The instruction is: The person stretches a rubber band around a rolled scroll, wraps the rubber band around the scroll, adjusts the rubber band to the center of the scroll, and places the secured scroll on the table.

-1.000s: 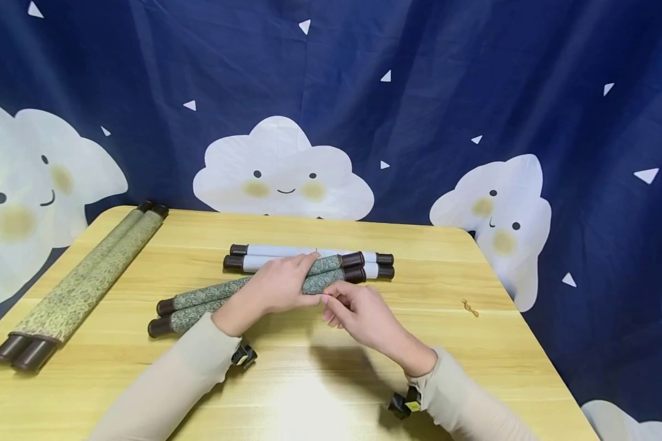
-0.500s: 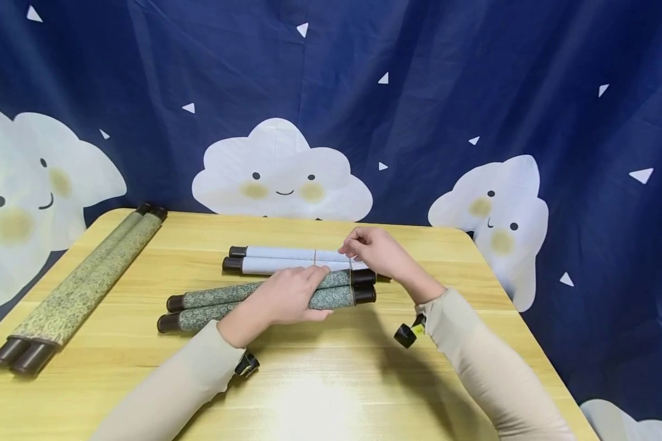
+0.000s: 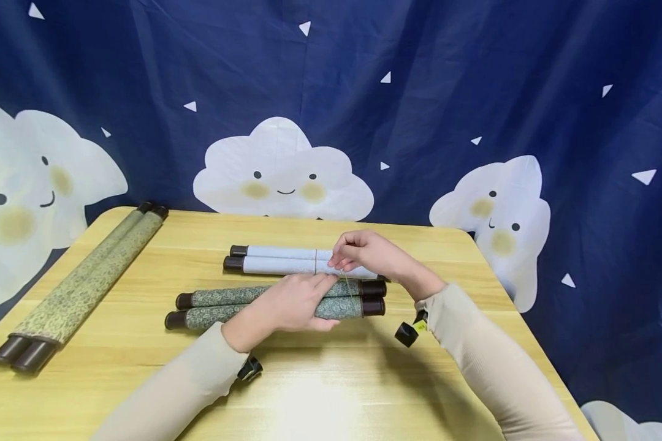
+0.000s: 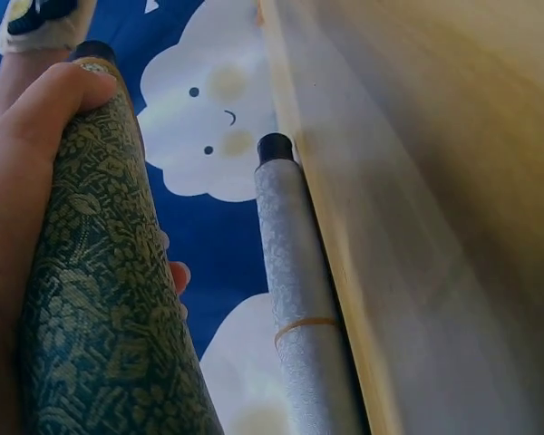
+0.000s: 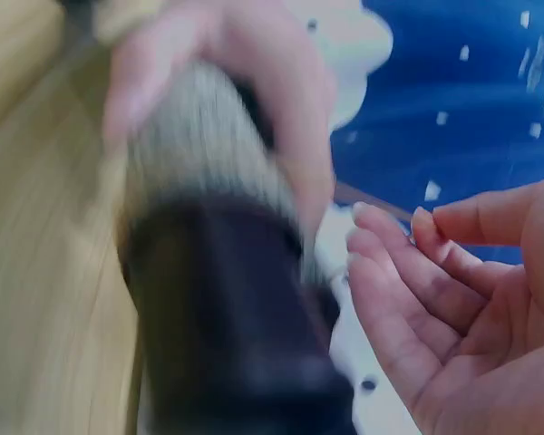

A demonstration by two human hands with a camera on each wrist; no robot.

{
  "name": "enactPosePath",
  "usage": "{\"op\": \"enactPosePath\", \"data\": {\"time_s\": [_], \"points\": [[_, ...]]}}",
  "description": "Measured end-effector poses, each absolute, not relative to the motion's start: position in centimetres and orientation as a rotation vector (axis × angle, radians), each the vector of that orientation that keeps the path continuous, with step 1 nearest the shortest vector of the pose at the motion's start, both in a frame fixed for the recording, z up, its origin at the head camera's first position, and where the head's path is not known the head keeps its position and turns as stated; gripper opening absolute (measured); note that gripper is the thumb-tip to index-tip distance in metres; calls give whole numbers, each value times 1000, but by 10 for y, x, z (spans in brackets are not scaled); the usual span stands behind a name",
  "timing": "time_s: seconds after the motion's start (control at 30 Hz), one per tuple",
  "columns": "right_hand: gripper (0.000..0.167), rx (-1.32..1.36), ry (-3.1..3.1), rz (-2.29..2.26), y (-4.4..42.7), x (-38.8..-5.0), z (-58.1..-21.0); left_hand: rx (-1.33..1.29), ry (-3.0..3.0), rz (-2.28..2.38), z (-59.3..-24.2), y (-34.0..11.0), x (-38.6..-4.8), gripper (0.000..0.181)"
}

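The table [image 3: 474, 343] is crossed at its left by the yellow scrolls [image 3: 95, 278], laid slantwise, well apart from both hands. At the middle the green scrolls [image 3: 220, 297] are set side by side, long axis left to right, roughly parallel to the white scrolls [image 3: 281, 264] just beyond; whether they are lifted off the wood cannot be told. They are gripped right of centre by the left hand [image 3: 289, 300], fingers over the top and thumb on the near side. The right hand [image 3: 372, 252] is held past their far edge, nearer their right end, thumb and fingertip pinched on the thin band [image 5: 374, 198]. By this band the green scrolls are crossed, at right angles to their length, between the left hand and the dark right-hand knobs. A second band [image 3: 316, 262] is seen round the white scrolls
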State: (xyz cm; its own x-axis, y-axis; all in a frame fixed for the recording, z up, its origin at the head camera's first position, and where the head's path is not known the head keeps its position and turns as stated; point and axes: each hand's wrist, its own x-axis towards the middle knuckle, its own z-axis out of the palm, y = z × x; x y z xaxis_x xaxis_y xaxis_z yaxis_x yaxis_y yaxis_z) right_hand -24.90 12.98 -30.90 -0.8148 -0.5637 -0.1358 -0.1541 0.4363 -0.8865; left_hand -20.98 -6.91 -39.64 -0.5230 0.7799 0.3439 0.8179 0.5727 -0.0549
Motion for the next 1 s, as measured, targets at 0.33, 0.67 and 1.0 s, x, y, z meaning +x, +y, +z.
{"op": "enactPosePath", "data": {"time_s": [0.33,0.67,1.0], "points": [[14,-740,2244,-1564,124,-189,-312,-990,-2820,-346,-379,-79,-214,88],[13,-698,2491,-1529,136,-162,-355,-925,-2802,-379,-371,-84,-217,88],[8,-572,2600,-1484,143,-151,-390,-854,-2895,-496,-374,-87,-221,107]]}}
